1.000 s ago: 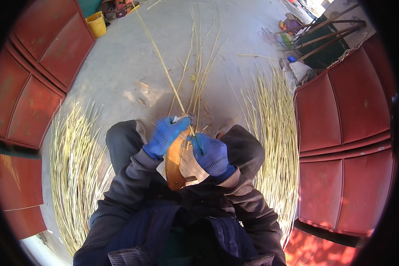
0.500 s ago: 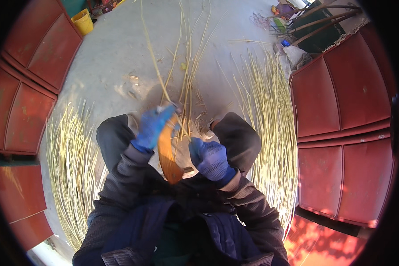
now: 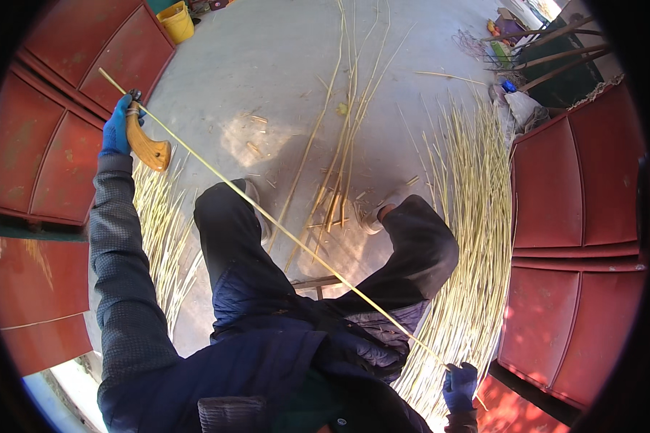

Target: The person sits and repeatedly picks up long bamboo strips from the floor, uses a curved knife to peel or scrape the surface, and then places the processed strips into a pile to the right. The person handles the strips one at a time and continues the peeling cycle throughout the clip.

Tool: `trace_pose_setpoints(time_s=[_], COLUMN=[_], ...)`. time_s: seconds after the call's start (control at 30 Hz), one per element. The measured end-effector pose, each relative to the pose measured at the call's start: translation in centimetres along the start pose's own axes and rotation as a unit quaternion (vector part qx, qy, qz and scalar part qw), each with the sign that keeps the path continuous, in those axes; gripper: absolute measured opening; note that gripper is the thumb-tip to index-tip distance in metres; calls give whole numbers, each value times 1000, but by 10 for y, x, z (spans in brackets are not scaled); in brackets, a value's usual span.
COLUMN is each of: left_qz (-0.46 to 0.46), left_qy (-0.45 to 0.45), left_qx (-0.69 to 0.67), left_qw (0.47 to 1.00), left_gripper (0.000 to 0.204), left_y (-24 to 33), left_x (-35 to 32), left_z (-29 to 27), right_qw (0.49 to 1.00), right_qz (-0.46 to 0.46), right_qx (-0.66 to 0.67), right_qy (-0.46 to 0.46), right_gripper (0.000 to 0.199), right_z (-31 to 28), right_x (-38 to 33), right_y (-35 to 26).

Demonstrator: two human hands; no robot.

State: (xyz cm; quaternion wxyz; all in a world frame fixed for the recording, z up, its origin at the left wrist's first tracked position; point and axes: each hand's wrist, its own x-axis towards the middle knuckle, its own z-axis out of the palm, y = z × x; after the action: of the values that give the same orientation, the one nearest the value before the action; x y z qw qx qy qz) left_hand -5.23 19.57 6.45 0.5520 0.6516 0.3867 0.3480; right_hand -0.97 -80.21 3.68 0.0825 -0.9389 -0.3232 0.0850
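Observation:
A long, thin pale stalk (image 3: 274,222) runs slantwise across my lap, from upper left to lower right. At arm's length on the left, my left hand (image 3: 115,133), in a blue glove, is closed on a tool with a curved wooden handle (image 3: 149,150). The stalk passes at the dark head of this tool, and its tip sticks out beyond; whether my fingers also pinch the stalk is hidden. Low on the right, my right hand (image 3: 460,388), also gloved in blue, is closed around the stalk near its other end.
Several loose stalks (image 3: 352,108) lie on the concrete floor ahead, among short cut bits. Stalk piles lie on my right (image 3: 477,238) and left (image 3: 165,242). Red panels (image 3: 549,209) flank both sides. A yellow bucket (image 3: 175,22) stands far left.
My hands have moved widely apart: the left up and outward with the tool, the right down to the lower right. The stalk now stretches across my lap between them.

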Motion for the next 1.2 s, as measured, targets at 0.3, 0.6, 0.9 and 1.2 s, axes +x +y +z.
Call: trace_pose_setpoints(time_s=[0.3, 0.6, 0.9, 1.2], left_qz=[30, 6, -13, -91], left_qy=[8, -3, -137, -279], left_qx=[-82, -123, -46, -27], left_qw=[996, 992, 989, 956], left_gripper=[41, 49, 52, 36], left_y=[1, -51, -86, -9], left_x=[75, 156, 56, -156], left_z=[-72, -143, 4, 215], right_qw=[969, 943, 940, 933], right_qz=[121, 226, 272, 313], right_qx=[-208, -242, -187, -169], right_qy=[61, 44, 81, 46], right_gripper=[21, 13, 8, 18], right_z=[5, -13, 50, 121], right_x=[-112, -150, -110, -109], right_y=[98, 133, 124, 117])
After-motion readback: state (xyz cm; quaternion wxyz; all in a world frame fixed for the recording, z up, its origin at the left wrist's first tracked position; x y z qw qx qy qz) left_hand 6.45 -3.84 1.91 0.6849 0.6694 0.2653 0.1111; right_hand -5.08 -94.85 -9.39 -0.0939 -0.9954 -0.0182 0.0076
